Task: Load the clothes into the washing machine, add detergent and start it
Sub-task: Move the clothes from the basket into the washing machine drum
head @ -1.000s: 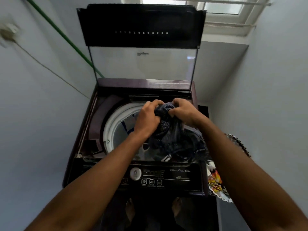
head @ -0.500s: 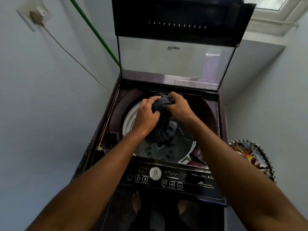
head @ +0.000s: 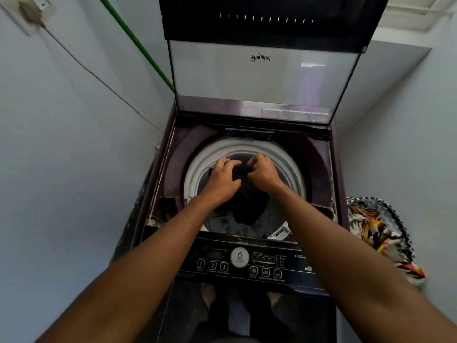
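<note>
The dark garment (head: pixel 243 201) hangs inside the mouth of the washing machine (head: pixel 249 194), bunched at its top between both hands and trailing down into the drum toward the front edge of the opening. The left hand (head: pixel 223 178) grips the cloth on its left side with curled fingers; the right hand (head: pixel 263 170) pinches and grips it just beside, knuckles up, the two hands nearly touching over the middle of the white tub ring (head: pixel 197 169). The lid (head: pixel 262 70) stands upright at the back edge of the machine, its clear panel showing a mirrored brand mark. Along the front edge runs the control panel (head: pixel 247 263), with a round white dial (head: pixel 239 257) in its centre and numbered buttons to its left. A patterned cloth bundle (head: pixel 380 233) sits beside the machine's right side. A green hose (head: pixel 138 45) slants down the left wall toward the back left corner, with a thin cable (head: pixel 94 73) running below it.
</note>
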A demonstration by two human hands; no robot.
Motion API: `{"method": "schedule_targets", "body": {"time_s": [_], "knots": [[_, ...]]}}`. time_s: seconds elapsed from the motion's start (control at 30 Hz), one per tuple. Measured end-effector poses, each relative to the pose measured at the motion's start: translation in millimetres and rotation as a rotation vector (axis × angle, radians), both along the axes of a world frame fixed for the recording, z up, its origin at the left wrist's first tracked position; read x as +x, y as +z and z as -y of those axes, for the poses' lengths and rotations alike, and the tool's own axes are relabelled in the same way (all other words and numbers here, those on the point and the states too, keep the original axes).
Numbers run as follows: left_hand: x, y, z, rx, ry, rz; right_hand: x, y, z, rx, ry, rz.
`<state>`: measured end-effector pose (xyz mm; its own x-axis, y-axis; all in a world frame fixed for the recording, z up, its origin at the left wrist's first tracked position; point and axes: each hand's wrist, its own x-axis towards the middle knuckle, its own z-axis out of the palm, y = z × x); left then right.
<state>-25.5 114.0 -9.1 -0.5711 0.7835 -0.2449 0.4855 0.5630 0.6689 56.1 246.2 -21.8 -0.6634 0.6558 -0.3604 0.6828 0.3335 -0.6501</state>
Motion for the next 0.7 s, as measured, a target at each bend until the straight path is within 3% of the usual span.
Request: {"method": "schedule_targets", "body": {"time_s": [0.53, 0.7], "knots": [[55.4, 20.3, -54.0, 0.136, -0.209, -0.015, 77.9, 29.0, -23.9, 0.144, -0.107, -0.326], [94.2, 31.6, -86.2, 0.191, -0.320, -0.058, 126.5, 48.7, -48.2, 0.234, -0.245, -0.408]]}}
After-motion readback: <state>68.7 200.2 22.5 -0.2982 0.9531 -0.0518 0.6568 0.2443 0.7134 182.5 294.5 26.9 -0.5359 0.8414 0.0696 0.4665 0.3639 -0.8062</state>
